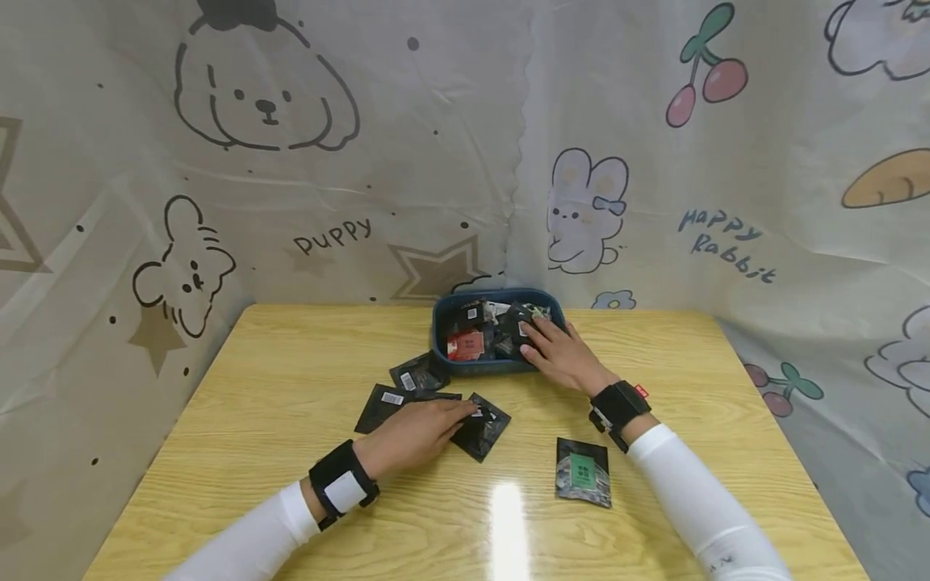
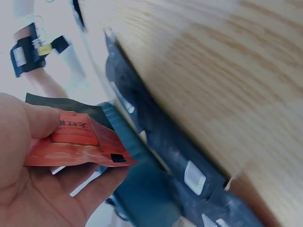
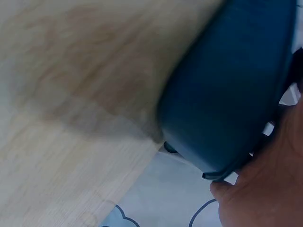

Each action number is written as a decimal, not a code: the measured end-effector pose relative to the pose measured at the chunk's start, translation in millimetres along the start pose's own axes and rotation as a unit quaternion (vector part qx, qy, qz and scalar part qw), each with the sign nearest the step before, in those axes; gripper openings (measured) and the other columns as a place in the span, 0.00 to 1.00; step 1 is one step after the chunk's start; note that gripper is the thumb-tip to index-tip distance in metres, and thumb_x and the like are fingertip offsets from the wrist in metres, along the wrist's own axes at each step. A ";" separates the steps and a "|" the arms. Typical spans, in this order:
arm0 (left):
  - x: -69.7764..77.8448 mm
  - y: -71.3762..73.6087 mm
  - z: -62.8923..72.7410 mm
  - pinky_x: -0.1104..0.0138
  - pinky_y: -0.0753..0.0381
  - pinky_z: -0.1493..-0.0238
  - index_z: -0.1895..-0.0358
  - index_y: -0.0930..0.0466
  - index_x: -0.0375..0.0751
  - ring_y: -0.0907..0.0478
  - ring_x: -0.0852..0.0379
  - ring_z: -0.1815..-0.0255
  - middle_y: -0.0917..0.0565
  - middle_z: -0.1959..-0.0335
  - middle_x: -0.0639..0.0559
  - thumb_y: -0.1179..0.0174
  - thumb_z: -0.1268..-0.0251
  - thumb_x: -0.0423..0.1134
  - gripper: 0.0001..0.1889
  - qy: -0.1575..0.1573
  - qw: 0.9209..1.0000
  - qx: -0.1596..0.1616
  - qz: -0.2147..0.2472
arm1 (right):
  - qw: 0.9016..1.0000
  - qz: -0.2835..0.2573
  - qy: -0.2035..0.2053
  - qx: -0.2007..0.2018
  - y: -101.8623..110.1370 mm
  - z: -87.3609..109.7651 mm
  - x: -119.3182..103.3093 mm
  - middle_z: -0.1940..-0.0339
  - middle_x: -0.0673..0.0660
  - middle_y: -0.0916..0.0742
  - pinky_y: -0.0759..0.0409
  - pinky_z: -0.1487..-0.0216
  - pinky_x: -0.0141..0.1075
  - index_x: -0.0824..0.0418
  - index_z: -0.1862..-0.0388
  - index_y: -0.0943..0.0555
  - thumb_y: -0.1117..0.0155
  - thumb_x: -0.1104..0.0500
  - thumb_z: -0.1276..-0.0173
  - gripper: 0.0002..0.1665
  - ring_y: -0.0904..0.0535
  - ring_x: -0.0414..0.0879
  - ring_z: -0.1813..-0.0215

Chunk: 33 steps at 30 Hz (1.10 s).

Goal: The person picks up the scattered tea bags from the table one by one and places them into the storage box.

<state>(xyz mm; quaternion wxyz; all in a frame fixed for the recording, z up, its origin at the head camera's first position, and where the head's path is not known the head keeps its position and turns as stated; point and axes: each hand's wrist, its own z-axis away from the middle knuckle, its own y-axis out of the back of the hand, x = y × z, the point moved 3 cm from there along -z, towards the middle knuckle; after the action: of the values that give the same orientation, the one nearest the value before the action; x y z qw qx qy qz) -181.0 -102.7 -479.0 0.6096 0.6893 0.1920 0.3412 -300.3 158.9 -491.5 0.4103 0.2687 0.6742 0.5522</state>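
Note:
My left hand is low over the table, left of centre. Its thumb and fingers pinch a black packet with a barcode label on the side facing up. The packet's red front shows in the left wrist view. My right hand reaches over the right edge of a dark blue basket, its extended fingers touching a black packet inside. In the right wrist view, the basket wall and the hand itself hide the fingertips.
Two black packets lie label side up in front of the basket. A red packet and several others fill the basket. A green-labelled packet lies at right on the wooden table. A printed curtain hangs behind.

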 end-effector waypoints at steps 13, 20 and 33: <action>-6.9 46.7 -8.8 0.58 0.19 0.49 0.30 0.30 0.42 0.22 0.51 0.43 0.22 0.39 0.45 0.44 0.28 0.35 0.24 -0.019 0.994 0.111 -0.003 | 0.994 0.025 0.043 0.096 14.5 58.3 -4.9 0.25 0.64 0.37 0.43 0.28 0.56 0.60 0.24 0.38 0.45 0.48 0.24 0.35 0.40 0.60 0.26; -30.0 64.8 -37.7 0.54 0.22 0.45 0.27 0.36 0.38 0.29 0.45 0.35 0.31 0.31 0.42 0.45 0.30 0.29 0.28 -0.014 0.987 0.160 -0.021 | 0.994 0.013 0.086 0.058 5.7 133.4 -29.0 0.35 0.59 0.23 0.22 0.43 0.47 0.56 0.32 0.26 0.40 0.49 0.28 0.28 0.25 0.54 0.37; -54.2 32.1 -110.2 0.52 0.41 0.28 0.26 0.41 0.36 0.42 0.44 0.26 0.39 0.26 0.40 0.51 0.25 0.34 0.27 -0.002 0.990 0.118 -0.080 | 0.997 0.002 0.069 -0.044 -23.8 206.5 -41.4 0.31 0.61 0.27 0.21 0.45 0.52 0.52 0.29 0.29 0.32 0.44 0.35 0.37 0.26 0.59 0.36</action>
<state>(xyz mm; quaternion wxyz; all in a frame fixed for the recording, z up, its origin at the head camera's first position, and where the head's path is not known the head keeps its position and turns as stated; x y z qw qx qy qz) -301.1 -67.3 -458.0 0.5501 0.7393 0.2841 0.2646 -101.1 227.4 -514.9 0.3733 0.2130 0.6751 0.5996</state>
